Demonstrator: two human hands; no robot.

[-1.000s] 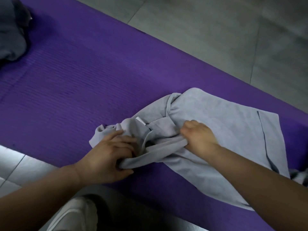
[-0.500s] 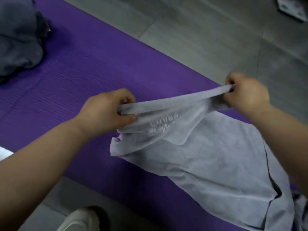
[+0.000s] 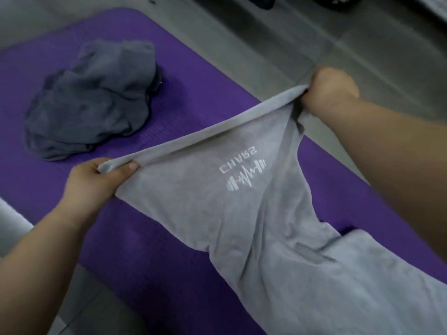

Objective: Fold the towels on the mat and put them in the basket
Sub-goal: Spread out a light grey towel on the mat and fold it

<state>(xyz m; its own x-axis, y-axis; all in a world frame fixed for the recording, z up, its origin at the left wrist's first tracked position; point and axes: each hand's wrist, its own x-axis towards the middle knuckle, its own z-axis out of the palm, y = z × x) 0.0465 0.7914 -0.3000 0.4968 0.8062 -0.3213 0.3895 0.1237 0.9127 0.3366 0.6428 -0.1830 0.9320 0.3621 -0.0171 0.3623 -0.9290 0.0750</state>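
Light grey towel (image 3: pixel 242 213): we see a soft, matte, pale grey cloth. Its far edge is lifted and pulled into a taut band between the two hands. The rest hangs down and trails onto the mat toward the near right.
Towel marking (image 3: pixel 244 175): a white logo, a barbell crossed by a pulse line, with mirrored lettering beside it. It sits just below the taut edge, between the hands.
Towel creases: we see long folds running from the right-hand corner down through the middle. The cloth narrows there and widens again where it lies near right.
Left hand (image 3: pixel 96 180): at the left end of the taut edge. Its fingers are curled round the corner, and the thumb (image 3: pixel 125 169) presses on top of the cloth.
Right hand (image 3: pixel 331 93): at the far right end of the edge, clenched round the other corner. The back of the hand hides the fingertips from us.
Dark grey towel (image 3: pixel 96 100): a crumpled heap on the mat at far left, well apart from the light towel and from both hands.
Mat (image 3: pixel 193 93): purple and finely ribbed, with a rounded far corner. It runs from far left to near right under both towels.
Floor (image 3: pixel 266 32): grey tiles with visible joints, bordering the mat on the far, right and near left sides.
Far edge: dark objects (image 3: pixel 261 1) are cut off by the frame, and we cannot tell what they are.
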